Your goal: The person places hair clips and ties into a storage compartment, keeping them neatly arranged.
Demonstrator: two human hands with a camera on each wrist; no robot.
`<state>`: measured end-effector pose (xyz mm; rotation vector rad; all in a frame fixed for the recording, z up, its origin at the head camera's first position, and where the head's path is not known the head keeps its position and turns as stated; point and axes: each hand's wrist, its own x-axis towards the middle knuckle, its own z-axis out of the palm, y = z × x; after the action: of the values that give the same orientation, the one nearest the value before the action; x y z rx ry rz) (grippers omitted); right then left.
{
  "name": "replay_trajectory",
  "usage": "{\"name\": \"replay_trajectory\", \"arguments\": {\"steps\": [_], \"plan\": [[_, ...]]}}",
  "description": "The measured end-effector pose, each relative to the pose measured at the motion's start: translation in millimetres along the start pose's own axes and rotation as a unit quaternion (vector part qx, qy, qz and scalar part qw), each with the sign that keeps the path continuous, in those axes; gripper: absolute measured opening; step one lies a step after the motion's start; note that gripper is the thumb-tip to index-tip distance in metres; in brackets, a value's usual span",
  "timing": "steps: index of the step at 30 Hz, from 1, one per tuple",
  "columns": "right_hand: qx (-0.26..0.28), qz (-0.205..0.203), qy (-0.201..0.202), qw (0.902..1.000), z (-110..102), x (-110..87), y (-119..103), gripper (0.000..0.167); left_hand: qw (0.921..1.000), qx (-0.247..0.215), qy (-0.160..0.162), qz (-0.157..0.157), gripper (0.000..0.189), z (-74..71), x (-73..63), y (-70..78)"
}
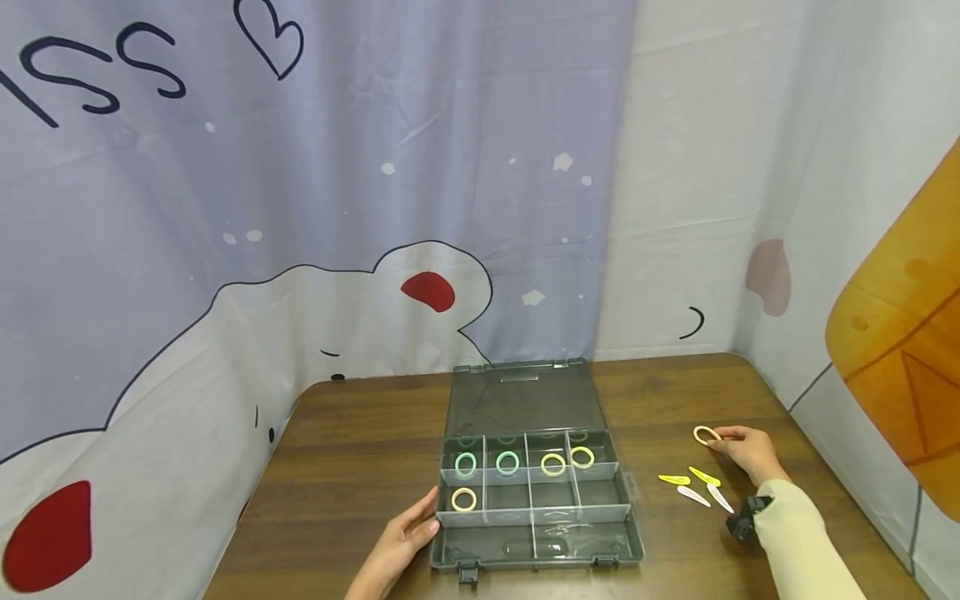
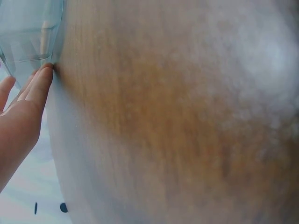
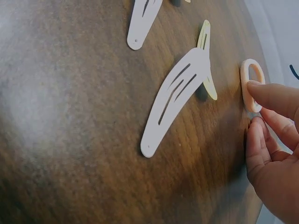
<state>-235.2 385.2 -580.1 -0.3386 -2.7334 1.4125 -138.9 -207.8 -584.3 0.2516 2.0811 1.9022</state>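
A clear grey compartment box (image 1: 487,540) lies on the table with its lid (image 1: 525,400) folded back. Two green hair ties (image 1: 507,463), two yellow hair ties (image 1: 553,465) and one peach hair tie (image 1: 463,500) sit in separate compartments. My left hand (image 1: 401,537) rests at the box's left side, fingers fairly straight and touching its edge. Off to the right, my right hand (image 1: 750,454) pinches another peach hair tie (image 3: 247,84) between thumb and fingers. Closer to me than that hand lie two yellow snap hair clips (image 1: 675,480) and two pale pink snap hair clips (image 3: 173,98).
The brown wooden table (image 1: 352,442) meets a printed curtain (image 1: 525,208) at the back and sides. Two latches (image 1: 468,572) stick out from the box's front edge. A black wrist device (image 1: 746,518) sits at the right sleeve.
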Motion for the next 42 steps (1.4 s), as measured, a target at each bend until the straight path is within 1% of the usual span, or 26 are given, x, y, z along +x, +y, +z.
{"name": "replay_trajectory", "arguments": {"steps": [4, 8, 12, 16, 21, 24, 28, 36, 40, 42], "plan": [[-0.008, 0.002, 0.007, 0.9999, 0, -0.5, -2, 0.036, 1.0, -0.001, 0.001, -0.003, 0.06, 0.2, -0.5, 0.6], [0.002, 0.005, 0.003, 1.0, -1, -1.0, -1, 0.032, 1.0, 0.001, 0.002, -0.003, 0.06, 0.2, -0.9, 1.1], [0.043, 0.008, -0.015, 0.9989, -2, -1.6, 0, 0.031, 1.0, 0.001, 0.003, -0.002, 0.06, 0.3, -1.0, 1.3], [0.096, 0.012, -0.031, 0.9948, -1, -3.0, -1, 0.032, 1.0, 0.001, 0.004, -0.003, 0.06, 0.4, -0.7, 1.8], [0.144, 0.014, -0.038, 0.9888, 2, -5.3, -4, 0.037, 1.0, 0.0, 0.001, -0.006, 0.061, 1.2, -0.2, 2.9], [0.178, 0.016, -0.039, 0.9831, 4, -5.1, -8, 0.037, 1.0, 0.002, 0.0, -0.007, 0.061, 1.5, -0.3, 3.7], [0.204, 0.01, -0.037, 0.9782, 7, -2.4, -15, 0.04, 1.0, 0.003, 0.0, -0.009, 0.061, 1.4, -0.3, 4.2], [0.209, -0.027, -0.038, 0.9767, 13, -0.3, -30, 0.045, 1.0, 0.003, -0.002, -0.008, 0.061, 0.5, -0.2, 2.8], [0.202, -0.035, -0.036, 0.9781, 16, -0.5, -42, 0.043, 1.0, 0.005, -0.004, -0.003, 0.061, 0.2, -0.7, 1.6], [0.211, -0.039, -0.038, 0.9759, 17, 0.0, -46, 0.04, 1.0, 0.005, -0.004, -0.001, 0.061, 0.2, -0.9, 1.2]]}}
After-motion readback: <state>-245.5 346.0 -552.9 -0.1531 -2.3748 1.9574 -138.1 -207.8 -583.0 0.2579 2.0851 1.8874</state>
